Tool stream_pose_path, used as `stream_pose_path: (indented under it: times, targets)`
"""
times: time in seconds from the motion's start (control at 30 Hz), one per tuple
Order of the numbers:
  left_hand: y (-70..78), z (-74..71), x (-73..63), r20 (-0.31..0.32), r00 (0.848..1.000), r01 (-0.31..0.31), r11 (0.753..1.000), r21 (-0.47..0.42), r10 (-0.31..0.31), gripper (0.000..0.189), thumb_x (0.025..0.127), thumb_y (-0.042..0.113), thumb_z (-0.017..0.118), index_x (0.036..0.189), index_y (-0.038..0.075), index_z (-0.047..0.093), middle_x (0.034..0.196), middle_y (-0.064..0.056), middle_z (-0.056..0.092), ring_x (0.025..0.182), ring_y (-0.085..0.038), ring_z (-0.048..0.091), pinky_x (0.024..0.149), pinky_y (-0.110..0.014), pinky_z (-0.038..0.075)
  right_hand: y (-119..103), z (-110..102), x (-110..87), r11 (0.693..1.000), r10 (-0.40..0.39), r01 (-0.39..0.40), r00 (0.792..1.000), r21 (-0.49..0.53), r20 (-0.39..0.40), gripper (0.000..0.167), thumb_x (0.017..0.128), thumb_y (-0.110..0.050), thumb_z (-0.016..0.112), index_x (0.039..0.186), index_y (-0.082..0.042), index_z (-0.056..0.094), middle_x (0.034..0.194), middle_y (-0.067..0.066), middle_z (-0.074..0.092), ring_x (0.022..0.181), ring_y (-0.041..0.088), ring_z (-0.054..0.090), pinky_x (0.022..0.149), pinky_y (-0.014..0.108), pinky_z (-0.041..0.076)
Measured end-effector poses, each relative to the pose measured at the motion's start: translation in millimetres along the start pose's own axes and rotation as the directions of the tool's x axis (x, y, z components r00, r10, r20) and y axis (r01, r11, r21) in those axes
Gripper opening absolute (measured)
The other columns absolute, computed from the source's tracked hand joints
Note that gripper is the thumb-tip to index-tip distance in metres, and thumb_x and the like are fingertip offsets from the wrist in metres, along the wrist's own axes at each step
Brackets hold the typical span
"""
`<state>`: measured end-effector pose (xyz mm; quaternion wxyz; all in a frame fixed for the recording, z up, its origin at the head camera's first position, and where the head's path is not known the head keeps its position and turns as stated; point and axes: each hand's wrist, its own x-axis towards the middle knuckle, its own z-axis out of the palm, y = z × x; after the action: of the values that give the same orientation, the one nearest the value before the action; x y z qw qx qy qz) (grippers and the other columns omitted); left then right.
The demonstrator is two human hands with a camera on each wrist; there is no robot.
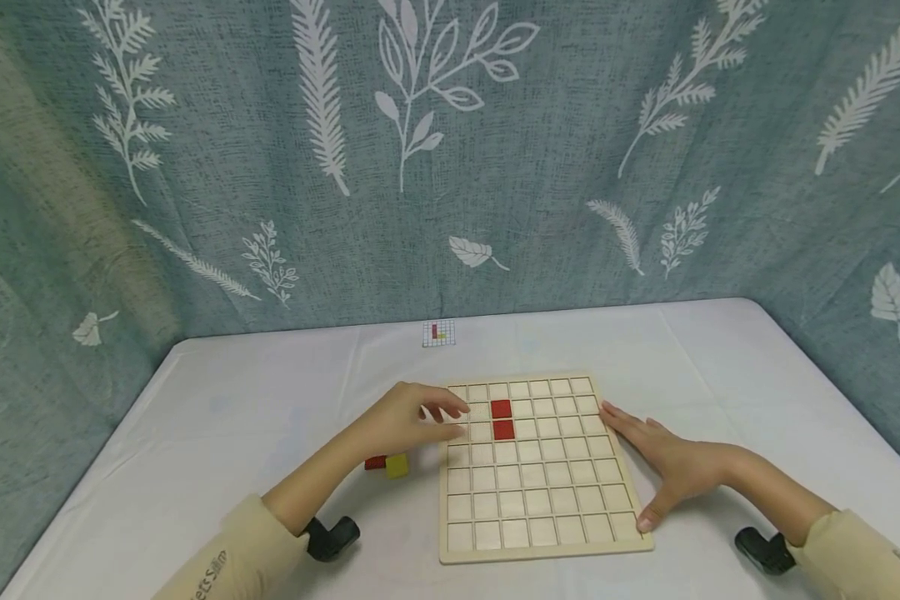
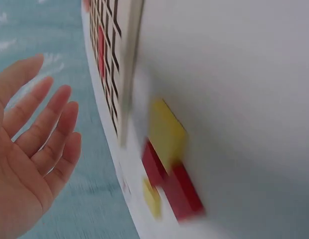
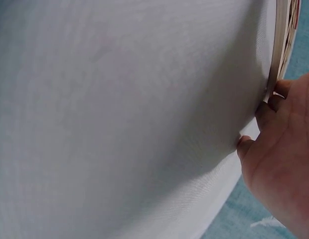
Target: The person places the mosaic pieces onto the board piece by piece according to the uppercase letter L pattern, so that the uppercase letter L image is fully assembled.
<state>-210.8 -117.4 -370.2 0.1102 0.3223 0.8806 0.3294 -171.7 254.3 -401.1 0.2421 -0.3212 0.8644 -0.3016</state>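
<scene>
A pale wooden grid board [image 1: 543, 552] lies flat on the table, with two red square tiles, a far one [image 1: 501, 408] and a near one [image 1: 503, 430], in adjoining cells of one column. Above the board's left edge hovers my left hand [image 1: 408, 417], thumb and fingers apart, holding nothing. In the left wrist view its fingers [image 2: 54, 119] are loosely spread. My right hand [image 1: 678, 462] touches the board's right edge, fingers and thumb spread along it; in the right wrist view its fingertips [image 3: 281, 88] meet the board's side. Loose tiles, yellow [image 1: 397, 466] and red [image 1: 376, 462], lie left of the board.
A small card [image 1: 438, 332] with a grid and a red and yellow pattern lies at the table's back edge. The left wrist view shows two yellow and two red loose tiles [image 2: 182, 194] close together. White cloth [image 1: 270, 417] covers the table; a patterned curtain [image 1: 435, 208] hangs behind.
</scene>
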Motion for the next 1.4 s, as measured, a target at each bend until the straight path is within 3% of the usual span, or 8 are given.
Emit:
stream_pose_path:
  times: [0.17, 0.33, 0.6, 0.67, 0.9, 1.07, 1.4]
  targets:
    - [-16.4, -14.3, -29.2, -0.048, 0.996, 0.079, 0.997, -0.007, -0.079, 0.032, 0.081, 0.023, 0.071, 0.11, 0.011, 0.066, 0.103, -0.002, 0.067, 0.086, -0.015, 0.06, 0.075, -0.032, 0.05, -1.1, -0.9, -0.4, 1.0, -0.013, 0.013, 1.0, 0.019, 0.009, 0.128, 0.06, -0.038, 0.084, 0.145, 0.004, -0.003, 0.15, 0.027, -0.01, 0.135, 0.049, -0.004, 0.1, 0.069, -0.003]
    - [-30.8, -23.7, -57.2, -0.089, 0.982, 0.164, 0.986, -0.028, -0.166, 0.033, 0.078, 0.022, 0.074, 0.109, 0.011, 0.067, 0.103, -0.002, 0.067, 0.086, -0.016, 0.059, 0.076, -0.032, 0.049, -0.7, 0.0, 0.6, 1.0, -0.012, 0.011, 1.0, 0.013, 0.009, 0.129, 0.06, -0.039, 0.084, 0.145, 0.004, -0.003, 0.15, 0.027, -0.009, 0.135, 0.049, -0.004, 0.1, 0.069, -0.003]
    - [-49.4, -22.9, -82.7, -0.144, 0.952, 0.262, 0.962, -0.08, -0.272, 0.032, 0.078, 0.024, 0.074, 0.107, 0.013, 0.067, 0.102, 0.0, 0.067, 0.092, -0.017, 0.059, 0.085, -0.039, 0.046, 1.7, 1.4, 2.1, 0.999, 0.03, -0.03, 1.0, -0.011, 0.005, 0.132, 0.058, -0.044, 0.083, 0.145, 0.004, -0.003, 0.151, 0.024, -0.009, 0.136, 0.047, -0.004, 0.102, 0.067, -0.003]
    - [-52.5, -21.1, -86.0, -0.145, 0.942, 0.291, 0.951, -0.103, -0.304, 0.032, 0.078, 0.025, 0.074, 0.107, 0.014, 0.067, 0.103, 0.001, 0.067, 0.093, -0.017, 0.058, 0.087, -0.039, 0.046, 1.7, 1.1, 2.0, 0.999, 0.03, -0.03, 1.0, -0.014, 0.007, 0.132, 0.058, -0.044, 0.083, 0.145, 0.004, -0.003, 0.151, 0.025, -0.009, 0.136, 0.047, -0.004, 0.102, 0.067, -0.003]
    - [-56.4, -17.7, -88.8, -0.196, 0.931, 0.294, 0.951, -0.096, -0.308, 0.032, 0.078, 0.022, 0.074, 0.107, 0.01, 0.067, 0.102, -0.002, 0.067, 0.088, -0.016, 0.058, 0.078, -0.029, 0.049, 1.9, 1.0, 1.6, 1.0, 0.011, -0.011, 1.0, -0.009, 0.011, 0.13, 0.059, -0.04, 0.084, 0.145, 0.004, -0.003, 0.15, 0.026, -0.009, 0.136, 0.048, -0.004, 0.101, 0.068, -0.003]
    - [-56.5, -15.1, -87.4, -0.214, 0.92, 0.312, 0.945, -0.1, -0.327, 0.032, 0.077, 0.02, 0.075, 0.107, 0.011, 0.068, 0.102, -0.002, 0.067, 0.088, -0.016, 0.057, 0.077, -0.03, 0.049, 2.2, 1.9, 0.9, 1.0, 0.004, -0.004, 1.0, 0.003, 0.006, 0.13, 0.059, -0.04, 0.084, 0.145, 0.004, -0.004, 0.15, 0.026, -0.01, 0.135, 0.048, -0.004, 0.1, 0.069, -0.004]
    - [-55.5, -4.3, -85.0, -0.267, 0.919, 0.28, 0.957, -0.071, -0.289, 0.029, 0.076, 0.02, 0.076, 0.104, 0.015, 0.069, 0.1, 0.002, 0.068, 0.09, -0.016, 0.057, 0.076, -0.03, 0.05, 5.3, 4.0, 1.2, 1.0, 0.002, -0.002, 1.0, 0.014, -0.006, 0.13, 0.06, -0.04, 0.084, 0.145, 0.003, -0.003, 0.15, 0.026, -0.01, 0.136, 0.047, -0.005, 0.1, 0.069, -0.005]
